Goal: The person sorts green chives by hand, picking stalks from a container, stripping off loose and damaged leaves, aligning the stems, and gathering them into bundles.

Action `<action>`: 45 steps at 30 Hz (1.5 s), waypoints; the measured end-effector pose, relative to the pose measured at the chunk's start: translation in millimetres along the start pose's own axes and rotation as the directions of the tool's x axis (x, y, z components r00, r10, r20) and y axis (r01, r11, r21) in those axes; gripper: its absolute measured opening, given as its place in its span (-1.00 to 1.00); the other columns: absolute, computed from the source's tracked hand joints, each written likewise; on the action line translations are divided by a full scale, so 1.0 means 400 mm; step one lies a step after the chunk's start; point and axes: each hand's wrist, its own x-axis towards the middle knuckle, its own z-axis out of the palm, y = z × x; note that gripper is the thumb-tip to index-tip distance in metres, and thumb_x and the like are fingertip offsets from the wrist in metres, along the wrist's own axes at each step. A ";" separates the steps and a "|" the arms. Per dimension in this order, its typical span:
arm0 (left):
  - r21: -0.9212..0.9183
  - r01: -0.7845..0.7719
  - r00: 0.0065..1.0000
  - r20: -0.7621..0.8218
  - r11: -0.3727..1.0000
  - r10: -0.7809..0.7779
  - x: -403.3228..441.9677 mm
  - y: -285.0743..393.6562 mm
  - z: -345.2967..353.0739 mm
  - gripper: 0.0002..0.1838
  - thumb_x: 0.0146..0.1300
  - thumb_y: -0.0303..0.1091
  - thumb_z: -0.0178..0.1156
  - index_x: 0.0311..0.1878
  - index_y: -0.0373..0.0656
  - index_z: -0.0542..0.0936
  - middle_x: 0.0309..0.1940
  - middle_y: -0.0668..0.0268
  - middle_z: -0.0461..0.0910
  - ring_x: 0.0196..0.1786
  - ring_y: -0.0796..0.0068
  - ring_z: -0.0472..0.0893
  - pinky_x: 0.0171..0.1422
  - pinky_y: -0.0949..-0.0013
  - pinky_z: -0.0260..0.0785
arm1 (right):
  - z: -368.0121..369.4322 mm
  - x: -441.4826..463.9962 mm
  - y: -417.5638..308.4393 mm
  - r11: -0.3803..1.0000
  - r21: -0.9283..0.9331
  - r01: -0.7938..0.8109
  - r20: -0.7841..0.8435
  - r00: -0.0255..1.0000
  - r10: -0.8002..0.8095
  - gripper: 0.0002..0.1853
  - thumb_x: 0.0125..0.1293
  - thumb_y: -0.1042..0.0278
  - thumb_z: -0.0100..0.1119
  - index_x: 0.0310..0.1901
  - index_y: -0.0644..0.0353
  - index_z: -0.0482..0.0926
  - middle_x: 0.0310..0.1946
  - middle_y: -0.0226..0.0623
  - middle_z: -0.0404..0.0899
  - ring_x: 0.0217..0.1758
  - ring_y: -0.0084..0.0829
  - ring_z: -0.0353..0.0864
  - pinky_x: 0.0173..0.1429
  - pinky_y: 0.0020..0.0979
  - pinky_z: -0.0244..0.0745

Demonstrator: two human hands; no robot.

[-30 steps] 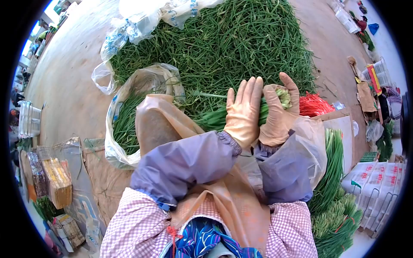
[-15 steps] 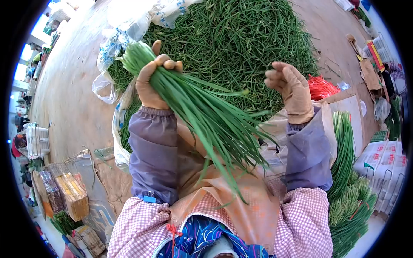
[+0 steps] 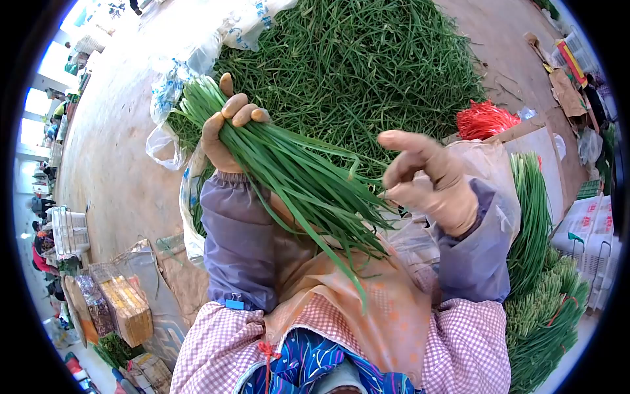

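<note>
My left hand (image 3: 231,125), in a brownish glove, is wrapped round a bunch of green garlic chives (image 3: 298,177) near its pale cut ends. The leaves slope down to the right, their tips hanging over my apron (image 3: 367,295). To the right of those tips is my gloved right hand (image 3: 433,180), with nothing in it; its index finger is stretched out and the other fingers are partly bent and apart. Beyond both hands lies a large loose heap of green leaves (image 3: 354,72).
Clear plastic sheeting (image 3: 246,29) edges the heap's left side. Red ties (image 3: 485,120) lie at its right. Bundled chives (image 3: 531,217) stack beside my right arm, near white crates (image 3: 587,230). Wrapped packs (image 3: 121,302) sit at lower left. People and baskets line the far left.
My right hand has moved left and nearer, toward the leaf tips, and its index finger has stretched out. My left hand keeps its hold; the bunch has shifted slightly left.
</note>
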 end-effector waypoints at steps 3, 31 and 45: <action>-0.016 0.011 0.999 0.034 1.000 -0.011 0.003 -0.004 -0.001 -0.38 0.29 -0.48 0.04 0.44 -0.06 0.22 -0.25 0.44 0.38 -0.15 0.50 0.46 0.35 0.19 0.28 | 0.058 0.042 0.019 0.823 -0.508 0.255 0.095 0.966 -0.241 -0.57 0.13 0.53 0.38 0.07 0.16 0.59 -0.46 -0.44 0.61 -0.50 -0.64 0.50 -0.42 -0.58 0.41; -0.158 -0.085 0.975 0.189 0.984 0.115 0.020 0.009 0.004 -0.42 0.28 -0.47 0.09 0.36 -0.33 0.22 -0.32 0.44 0.36 -0.26 0.60 0.45 0.11 0.41 0.36 | -0.011 0.072 0.200 0.966 0.042 -0.255 0.028 0.967 0.254 -0.62 0.36 0.43 0.12 0.21 0.09 0.49 -0.14 -0.39 0.60 -0.46 -0.72 0.38 -0.36 -0.64 0.37; -0.076 -0.077 0.995 0.055 0.994 0.081 0.014 0.011 -0.011 -0.47 0.29 -0.45 0.04 0.34 -0.30 0.28 -0.26 0.43 0.38 -0.19 0.56 0.43 0.20 0.36 0.32 | 0.036 0.049 0.067 0.973 0.231 0.002 -0.209 0.977 0.047 -0.81 0.38 0.27 0.21 -0.32 0.19 0.67 -0.60 -0.51 0.50 -0.58 -0.69 0.38 -0.49 -0.62 0.25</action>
